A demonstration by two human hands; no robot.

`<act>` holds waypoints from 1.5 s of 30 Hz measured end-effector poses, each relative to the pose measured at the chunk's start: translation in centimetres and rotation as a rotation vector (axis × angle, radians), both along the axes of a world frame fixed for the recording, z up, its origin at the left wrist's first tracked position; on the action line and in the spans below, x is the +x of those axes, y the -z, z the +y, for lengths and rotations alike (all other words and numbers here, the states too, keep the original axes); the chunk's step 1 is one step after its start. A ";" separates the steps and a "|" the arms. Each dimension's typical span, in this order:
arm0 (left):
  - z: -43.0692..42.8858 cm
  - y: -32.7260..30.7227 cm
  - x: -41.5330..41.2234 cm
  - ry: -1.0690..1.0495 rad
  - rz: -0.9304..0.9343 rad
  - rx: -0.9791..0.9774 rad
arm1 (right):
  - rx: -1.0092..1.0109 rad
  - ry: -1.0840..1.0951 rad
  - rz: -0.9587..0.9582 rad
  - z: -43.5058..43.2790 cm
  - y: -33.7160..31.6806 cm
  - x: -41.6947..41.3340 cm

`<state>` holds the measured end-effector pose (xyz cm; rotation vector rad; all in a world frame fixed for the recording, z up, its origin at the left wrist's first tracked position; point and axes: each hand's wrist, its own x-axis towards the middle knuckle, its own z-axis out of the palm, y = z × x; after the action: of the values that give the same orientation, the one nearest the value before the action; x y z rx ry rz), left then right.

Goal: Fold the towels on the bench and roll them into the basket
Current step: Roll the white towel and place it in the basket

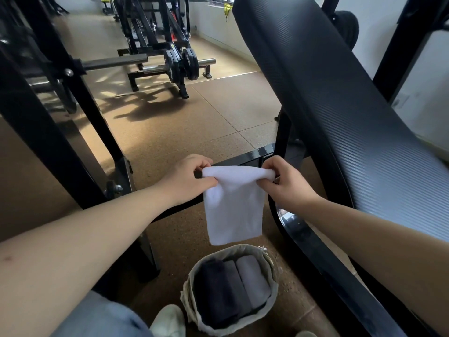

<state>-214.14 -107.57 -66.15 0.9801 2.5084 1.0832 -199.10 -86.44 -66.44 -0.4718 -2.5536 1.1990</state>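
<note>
A white towel [233, 210] hangs folded in the air in front of me, its lower edge just above the basket. My left hand [188, 180] pinches its top left corner and my right hand [288, 182] pinches its top right corner. The round grey fabric basket [273, 291] stands on the floor below. Inside it lie three rolled towels side by side: a black one [213, 290], a dark grey one [237, 283] and a light grey one [252, 278]. The black padded bench [340, 105] slopes up on the right with nothing on its visible pad.
Black steel frame posts [48, 132] stand at the left, and a floor bar [243, 159] runs behind the towel. A weight machine with plates [181, 64] stands further back on the brown cork floor [218, 117]. My knee in jeans [102, 317] and my white shoe [167, 321] are beside the basket.
</note>
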 end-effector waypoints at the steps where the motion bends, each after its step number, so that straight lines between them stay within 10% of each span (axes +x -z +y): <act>1: 0.0 -0.1 0.1 -0.010 -0.055 0.023 | -0.061 0.007 0.000 0.0 0.0 0.0; 21: 0.5 0.7 -0.1 -0.205 -0.462 0.276 | -0.912 -0.019 -0.057 -0.7 0.3 -0.6; 28: 0.5 0.2 0.1 -0.110 -0.541 0.254 | -0.653 -0.021 0.030 -0.8 0.4 -0.4; 45: 0.4 0.0 -0.1 -0.003 -0.059 0.045 | -0.400 -0.104 -0.057 -1.3 -0.5 -0.2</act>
<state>-214.23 -107.14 -66.14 0.9420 2.4493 1.1573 -199.32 -87.77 -65.99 -0.4657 -2.4083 1.7704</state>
